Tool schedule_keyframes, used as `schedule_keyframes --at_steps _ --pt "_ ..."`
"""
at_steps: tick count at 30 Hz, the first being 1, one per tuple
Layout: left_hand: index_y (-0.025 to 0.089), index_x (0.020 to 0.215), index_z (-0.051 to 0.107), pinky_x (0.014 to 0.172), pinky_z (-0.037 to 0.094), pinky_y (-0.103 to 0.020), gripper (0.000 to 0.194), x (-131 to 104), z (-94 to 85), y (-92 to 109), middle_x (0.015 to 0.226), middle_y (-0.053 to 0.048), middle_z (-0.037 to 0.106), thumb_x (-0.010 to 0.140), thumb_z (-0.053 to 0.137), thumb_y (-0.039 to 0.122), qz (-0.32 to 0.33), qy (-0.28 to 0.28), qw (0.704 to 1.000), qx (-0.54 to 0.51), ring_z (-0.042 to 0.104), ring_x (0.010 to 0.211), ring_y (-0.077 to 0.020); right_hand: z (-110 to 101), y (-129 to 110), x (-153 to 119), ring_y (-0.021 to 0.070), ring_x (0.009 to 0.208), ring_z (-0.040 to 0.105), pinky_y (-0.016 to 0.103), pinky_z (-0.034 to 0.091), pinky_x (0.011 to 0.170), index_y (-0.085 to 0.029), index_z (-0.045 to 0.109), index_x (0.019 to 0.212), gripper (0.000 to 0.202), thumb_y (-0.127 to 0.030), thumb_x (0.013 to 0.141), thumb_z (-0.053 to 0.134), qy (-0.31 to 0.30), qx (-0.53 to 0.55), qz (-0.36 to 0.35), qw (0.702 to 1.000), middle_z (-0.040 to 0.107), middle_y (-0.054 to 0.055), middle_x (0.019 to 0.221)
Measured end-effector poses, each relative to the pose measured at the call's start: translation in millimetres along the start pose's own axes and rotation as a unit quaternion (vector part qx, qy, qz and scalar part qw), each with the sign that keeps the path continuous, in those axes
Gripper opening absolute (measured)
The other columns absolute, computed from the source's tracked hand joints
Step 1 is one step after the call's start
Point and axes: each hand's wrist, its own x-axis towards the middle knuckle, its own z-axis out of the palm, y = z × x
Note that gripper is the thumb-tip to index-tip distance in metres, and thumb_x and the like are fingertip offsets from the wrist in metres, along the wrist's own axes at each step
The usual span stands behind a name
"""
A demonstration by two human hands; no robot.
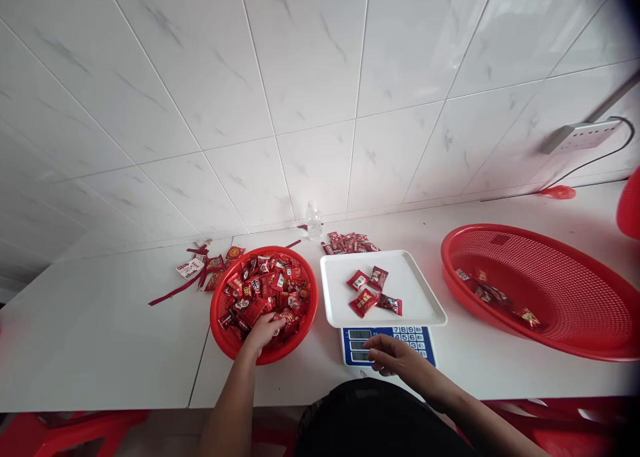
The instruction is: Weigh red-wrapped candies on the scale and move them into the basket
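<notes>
My left hand [264, 332] reaches into a round red basket [214, 310] full of red wrapped packets [256, 285]. Its fingertips touch the packets near the front of the basket; whether they grip one is hidden. To the right, a white tray [415, 304] sits on a blue and white scale [423, 344], with several red packets [363, 302] lying on it. Over the scale's displays hovers my right hand [390, 354], its fingers slightly curled and apart, holding nothing.
A large red basket [575, 270] at the right holds a few packets. Behind the tray are more packets [350, 243] and a clear bottle [313, 220]. Ribbons [175, 290] and wrappers lie left. A power strip [583, 137] hangs on the tiled wall.
</notes>
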Motion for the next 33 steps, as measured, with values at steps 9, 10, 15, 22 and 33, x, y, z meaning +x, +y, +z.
schedule_keyframes --at_steps 9,10,15,22,33 --pt "0.018 0.071 0.053 0.066 0.051 -0.027 0.035 -16 -13.8 17 0.078 -0.001 0.059 0.055 0.075 0.04 0.009 0.016 0.97 -0.242 0.061 0.079 -0.016 2 -1 0 0.0143 0.07 0.056 0.029 0.045 0.067 -0.019 0.06 0.088 0.04 -0.053 0.067 0.062 -0.007 0.005 -0.009 1.0 0.059 0.001 0.077" --pt "0.018 0.071 0.052 0.065 0.05 -0.026 0.035 -17 -12.3 19 0.076 -0.001 0.058 0.055 0.075 0.039 0.011 0.018 0.97 -0.244 0.061 0.077 -0.0155 2 -2 0 0.0143 0.07 0.056 0.03 0.045 0.066 -0.019 0.06 0.087 0.04 -0.054 0.066 0.063 -0.007 0.006 -0.01 1.0 0.059 0.001 0.077" --pt "0.016 0.071 0.055 0.063 0.049 -0.026 0.035 -23 -3.6 30 0.072 0.0 0.059 0.055 0.075 0.041 0.033 0.019 0.971 -0.238 0.059 0.073 -0.0143 1 -3 -1 0.0139 0.069 0.055 0.03 0.045 0.067 -0.019 0.059 0.087 0.043 -0.056 0.064 0.064 -0.001 0.008 -0.01 1.0 0.059 0.0 0.076" --pt "0.016 0.069 0.056 0.062 0.047 -0.025 0.031 -47 37.0 56 0.066 0.001 0.058 0.06 0.072 0.04 0.066 -0.067 0.98 -0.177 0.057 0.065 -0.0127 4 -7 -5 0.016 0.075 0.058 0.033 0.046 0.072 -0.018 0.06 0.091 0.045 -0.058 0.07 0.058 -0.013 0.008 -0.025 1.0 0.061 0.003 0.083" --pt "0.015 0.088 0.057 0.052 0.038 -0.02 0.035 -81 121.5 66 0.073 -0.001 0.06 0.066 0.067 0.04 0.026 -0.244 0.962 -0.12 0.056 0.058 -0.0096 5 -13 0 0.0108 0.055 0.048 0.027 0.039 0.056 -0.017 0.054 0.071 0.048 -0.065 0.067 0.055 0.052 0.039 -0.108 0.992 0.054 -0.002 0.06"
